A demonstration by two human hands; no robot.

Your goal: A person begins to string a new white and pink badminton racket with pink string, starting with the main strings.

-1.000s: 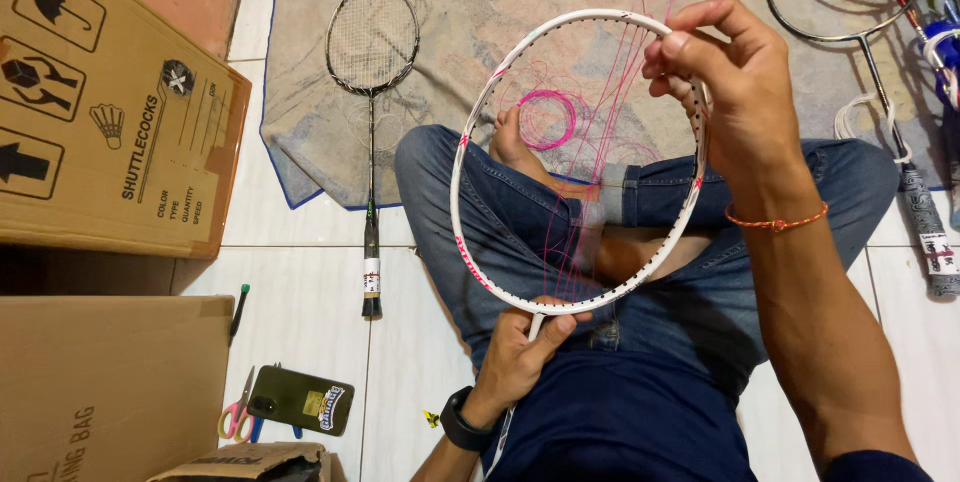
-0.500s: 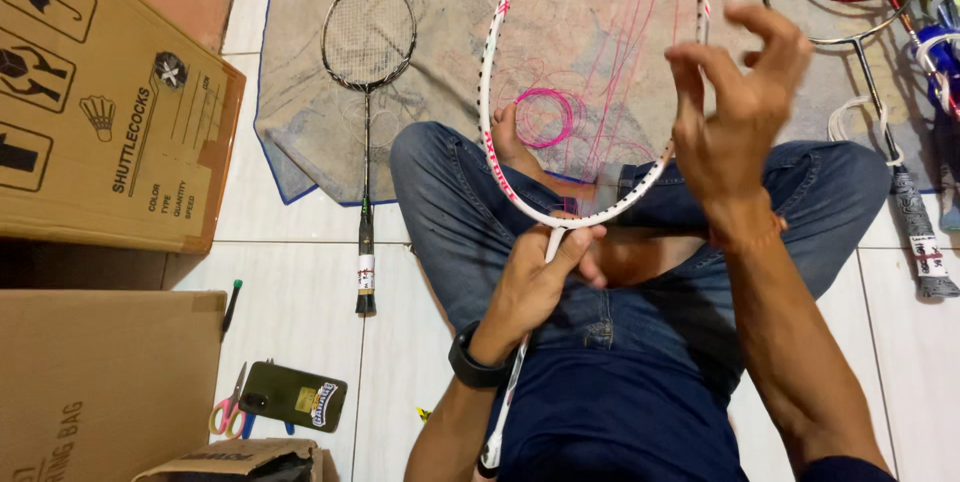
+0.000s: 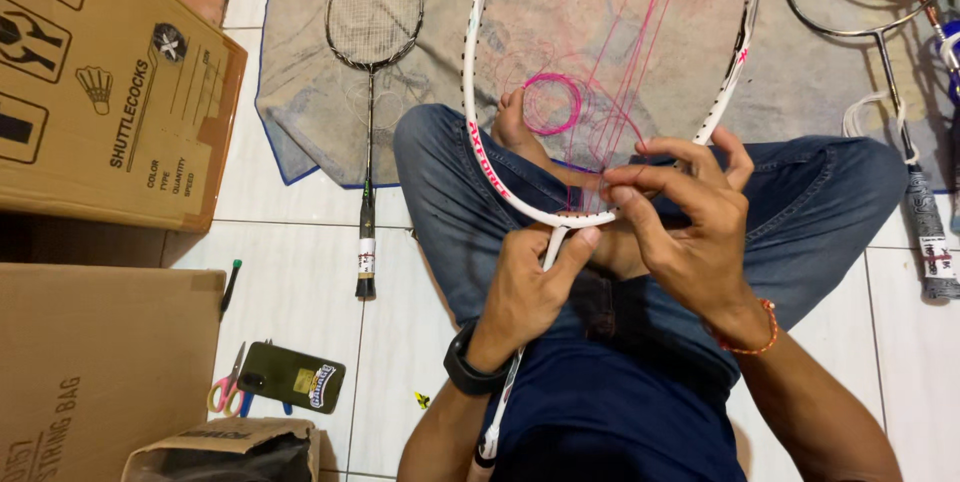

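I sit cross-legged on a tiled floor with a white badminton racket frame [image 3: 480, 112] held upright over my lap. My left hand [image 3: 535, 287] grips its shaft just below the head. My right hand [image 3: 680, 222] pinches pink string [image 3: 625, 72] at the bottom of the frame, where a few strands run up through the hoop. A coil of pink string [image 3: 553, 104] lies by my foot on the mat.
A strung black racket [image 3: 370, 92] lies on a worn mat [image 3: 560, 12] to the left. Cardboard boxes [image 3: 100, 92] stand at left. A phone [image 3: 290, 377], scissors [image 3: 225, 390] and a small box lie at lower left. More rackets [image 3: 890, 52] lie at right.
The racket has been lifted and turned head-up. My right hand came down from the rim to the bottom of the frame and now pinches the string there.
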